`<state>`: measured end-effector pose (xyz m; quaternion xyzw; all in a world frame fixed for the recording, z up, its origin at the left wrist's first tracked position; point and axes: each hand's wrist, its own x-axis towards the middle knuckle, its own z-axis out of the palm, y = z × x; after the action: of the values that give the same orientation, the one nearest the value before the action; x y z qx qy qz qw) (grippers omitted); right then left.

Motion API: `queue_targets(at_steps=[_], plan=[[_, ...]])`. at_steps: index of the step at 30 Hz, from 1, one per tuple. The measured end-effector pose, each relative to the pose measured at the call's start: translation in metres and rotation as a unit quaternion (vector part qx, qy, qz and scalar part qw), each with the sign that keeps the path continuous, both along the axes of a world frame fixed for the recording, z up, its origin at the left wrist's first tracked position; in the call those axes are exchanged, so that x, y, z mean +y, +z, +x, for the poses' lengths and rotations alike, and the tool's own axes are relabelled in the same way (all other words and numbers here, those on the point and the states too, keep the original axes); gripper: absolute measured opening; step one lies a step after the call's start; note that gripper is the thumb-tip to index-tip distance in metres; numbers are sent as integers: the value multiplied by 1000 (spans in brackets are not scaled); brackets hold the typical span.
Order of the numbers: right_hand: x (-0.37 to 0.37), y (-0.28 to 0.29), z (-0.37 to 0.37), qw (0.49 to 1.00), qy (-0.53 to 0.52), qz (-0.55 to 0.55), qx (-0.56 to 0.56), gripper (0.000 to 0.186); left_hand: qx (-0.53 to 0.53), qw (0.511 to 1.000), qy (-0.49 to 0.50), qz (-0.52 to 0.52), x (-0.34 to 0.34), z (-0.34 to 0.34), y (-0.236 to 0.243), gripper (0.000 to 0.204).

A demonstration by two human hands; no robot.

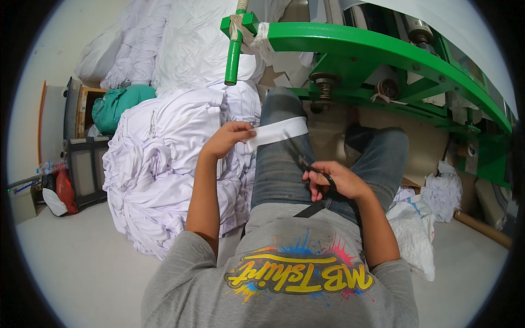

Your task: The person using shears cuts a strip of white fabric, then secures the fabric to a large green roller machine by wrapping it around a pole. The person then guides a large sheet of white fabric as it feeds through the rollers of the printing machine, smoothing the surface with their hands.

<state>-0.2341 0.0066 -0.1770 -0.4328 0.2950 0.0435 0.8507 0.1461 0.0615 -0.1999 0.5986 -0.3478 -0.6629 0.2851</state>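
- The scene is lit fairly brightly and softly; where the light comes from cannot be told.
- The white strip (pixel 268 134) is rendered very pale, with little surface detail, while the cloth pile (pixel 164 150) is tinged faintly violet, its folds marked by soft shadows.
- Darker shade is seen beneath the green frame (pixel 350 41).
- The blades of the scissors (pixel 303 162) are smeared by blur.
- The corners are blacked out by a round rim, toward which straight edges are bent.

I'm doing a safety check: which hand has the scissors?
The right hand, gripping the black-handled scissors; the left hand instead holds the white strip.
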Motion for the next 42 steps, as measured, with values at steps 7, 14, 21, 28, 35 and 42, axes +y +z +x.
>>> queue_targets(at_steps=[7,14,21,28,35,42], plan=[[-5,-14,19,998,36,-8,45,53,113,984,111,77,14,-1,-2,12],[-6,-21,32,996,-69,6,60,56,97,987,88,90,46,10,-23,16],[-7,-26,45,988,-51,-86,121,51,90,990,74,75,44,8,-21,16],[-9,-25,50,979,-72,-111,158,57,47,995,46,78,44,19,-26,16],[-17,-31,55,976,-45,-148,153,58,48,995,33,77,42,16,-20,15],[-16,-31,50,976,-47,-162,140,54,-1,998,36,56,40,20,-9,13]])
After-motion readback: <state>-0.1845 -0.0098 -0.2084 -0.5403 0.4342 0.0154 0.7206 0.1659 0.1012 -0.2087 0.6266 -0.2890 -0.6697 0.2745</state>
